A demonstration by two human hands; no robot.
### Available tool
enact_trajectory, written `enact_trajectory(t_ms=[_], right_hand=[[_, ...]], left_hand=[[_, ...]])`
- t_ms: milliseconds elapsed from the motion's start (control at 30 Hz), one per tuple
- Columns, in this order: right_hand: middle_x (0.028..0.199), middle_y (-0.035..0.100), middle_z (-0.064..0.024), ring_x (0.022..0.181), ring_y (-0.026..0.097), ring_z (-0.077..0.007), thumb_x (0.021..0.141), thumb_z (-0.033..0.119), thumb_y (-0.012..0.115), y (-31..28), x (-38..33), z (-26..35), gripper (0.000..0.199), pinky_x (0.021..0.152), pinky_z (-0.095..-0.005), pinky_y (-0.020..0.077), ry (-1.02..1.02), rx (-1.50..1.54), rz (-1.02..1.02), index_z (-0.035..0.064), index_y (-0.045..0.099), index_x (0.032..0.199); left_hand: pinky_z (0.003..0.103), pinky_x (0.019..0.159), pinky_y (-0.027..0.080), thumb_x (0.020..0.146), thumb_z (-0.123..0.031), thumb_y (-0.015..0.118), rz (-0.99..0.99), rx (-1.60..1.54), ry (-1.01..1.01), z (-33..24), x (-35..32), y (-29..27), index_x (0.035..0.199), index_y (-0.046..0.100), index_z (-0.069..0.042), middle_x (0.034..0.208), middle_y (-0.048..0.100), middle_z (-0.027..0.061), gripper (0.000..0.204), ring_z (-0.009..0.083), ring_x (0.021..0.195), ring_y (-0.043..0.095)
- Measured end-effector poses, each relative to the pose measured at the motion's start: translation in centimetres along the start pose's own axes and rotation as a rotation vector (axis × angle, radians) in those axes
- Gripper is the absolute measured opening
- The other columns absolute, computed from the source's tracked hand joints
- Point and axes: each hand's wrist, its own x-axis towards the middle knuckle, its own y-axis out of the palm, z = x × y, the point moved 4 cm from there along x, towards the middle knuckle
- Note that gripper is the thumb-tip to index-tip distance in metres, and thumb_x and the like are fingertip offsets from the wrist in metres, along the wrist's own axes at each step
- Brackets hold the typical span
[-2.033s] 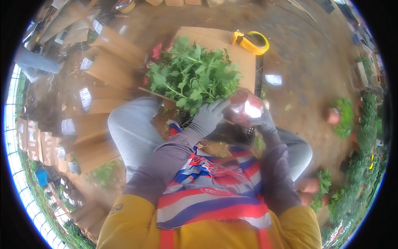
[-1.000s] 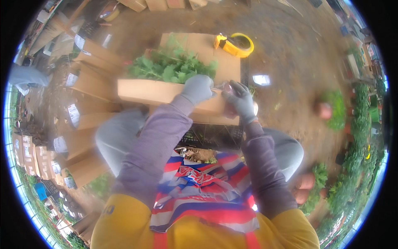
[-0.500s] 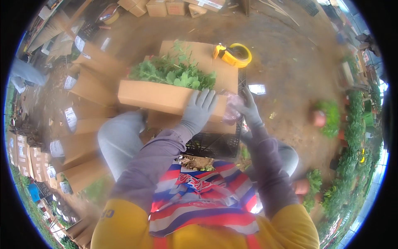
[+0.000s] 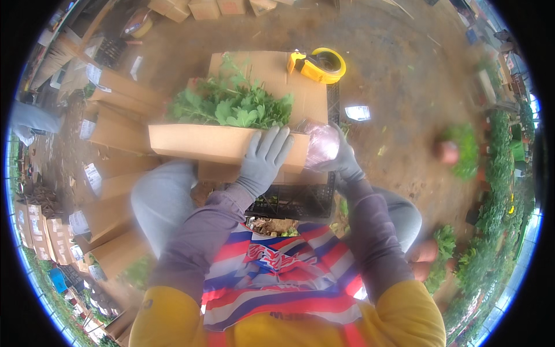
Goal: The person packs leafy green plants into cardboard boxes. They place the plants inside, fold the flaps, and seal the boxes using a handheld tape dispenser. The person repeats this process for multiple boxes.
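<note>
A leafy green plant [image 4: 240, 104] lies in a long cardboard box [image 4: 225, 144] with a low near wall. At the box's right end bulges a pot wrapped in clear, shiny film [image 4: 321, 144]. My left hand [image 4: 265, 159], in a grey glove, rests on the near wall, fingers stretched and slightly apart. My right hand [image 4: 344, 156], also gloved, cups the wrapped pot's right side, its thumb below and fingers behind. The palm side is hidden. A yellow tape dispenser [image 4: 324, 65] sits on a cardboard sheet [image 4: 270, 65] beyond the box.
Under the cardboard is a black plastic crate [image 4: 289, 203] between my knees. Large open cartons [image 4: 124, 124] stand on the left. Potted plants [image 4: 457, 153] are on the floor to the right, and a white label [image 4: 358, 113] lies nearer. More boxes [image 4: 204, 8] line the back.
My right hand has closed in round the wrapped pot, having been spread along its side. Box, crate and tape dispenser appear slightly farther left and higher, as the whole view has shifted.
</note>
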Motion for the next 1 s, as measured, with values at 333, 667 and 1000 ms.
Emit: enact_trajectory(t_ms=[333,667,1000], right_hand=[[0.141,0.049,-0.0127,0.128,0.047,-0.0222,0.048,0.002,0.095,0.2,-0.5,2.1,0.125,0.099,-0.037,0.0526,0.145,0.242,-0.002,0.0012,0.028,0.154],[0.143,0.048,-0.0148,0.123,0.053,-0.025,0.061,-0.012,0.083,0.3,-0.5,2.8,0.112,0.091,-0.0382,0.0581,0.304,0.463,0.076,0.0058,0.025,0.156],[0.151,0.043,-0.0175,0.137,0.043,-0.0283,0.065,-0.007,0.085,1.5,1.0,1.8,0.114,0.109,-0.0424,0.0457,-0.209,-0.264,0.192,0.0057,0.019,0.157]], left_hand=[[0.05,0.119,0.025,0.09,-0.019,0.047,0.01,0.028,-0.018,0.0,-0.6,0.1,0.149,0.042,-0.01,0.158,0.038,0.0074,0.06,0.0275,0.147,0.033],[0.053,0.118,0.028,0.087,-0.018,0.052,0.196,0.034,0.001,-0.2,1.5,-0.3,0.143,0.047,0.001,0.15,0.045,0.0197,0.059,0.0357,0.142,0.039],[0.057,0.113,0.034,0.083,-0.015,0.055,0.013,-0.125,-0.107,0.6,3.0,-0.3,0.13,0.059,0.003,0.131,0.057,0.0229,0.051,0.0423,0.124,0.051]])
